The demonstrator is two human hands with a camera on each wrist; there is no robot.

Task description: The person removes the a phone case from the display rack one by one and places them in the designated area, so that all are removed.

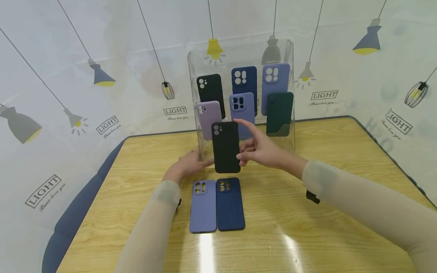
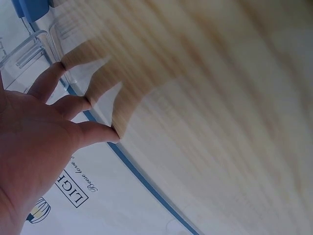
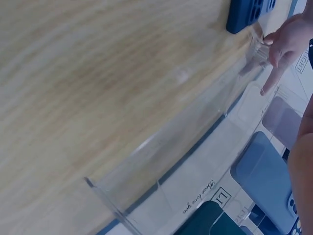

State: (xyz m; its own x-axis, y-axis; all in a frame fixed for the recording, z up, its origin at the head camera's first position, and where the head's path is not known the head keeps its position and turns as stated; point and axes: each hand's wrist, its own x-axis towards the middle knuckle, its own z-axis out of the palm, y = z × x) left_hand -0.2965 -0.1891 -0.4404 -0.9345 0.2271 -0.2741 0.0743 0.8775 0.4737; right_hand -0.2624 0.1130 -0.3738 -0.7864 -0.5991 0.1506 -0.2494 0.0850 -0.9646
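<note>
My right hand [image 1: 264,148] pinches a black phone case [image 1: 227,148] by its right edge, holding it upright in front of a clear display stand [image 1: 239,51]. The index finger stretches above the case's top right corner. My left hand [image 1: 189,163] rests on the table beside the stand's lower left corner, partly behind the black case. Its spread fingertips touch the wooden surface in the left wrist view. A lavender-blue phone case [image 1: 203,210] and a navy phone case [image 1: 231,208] lie side by side nearer to me.
Several cases stand in the rack's tiers, among them a lilac case [image 1: 209,121], a dark green case [image 1: 279,112] and a purple case [image 1: 276,81]. Behind the wooden table [image 1: 143,159] is a lamp-patterned wall covering [image 1: 136,68].
</note>
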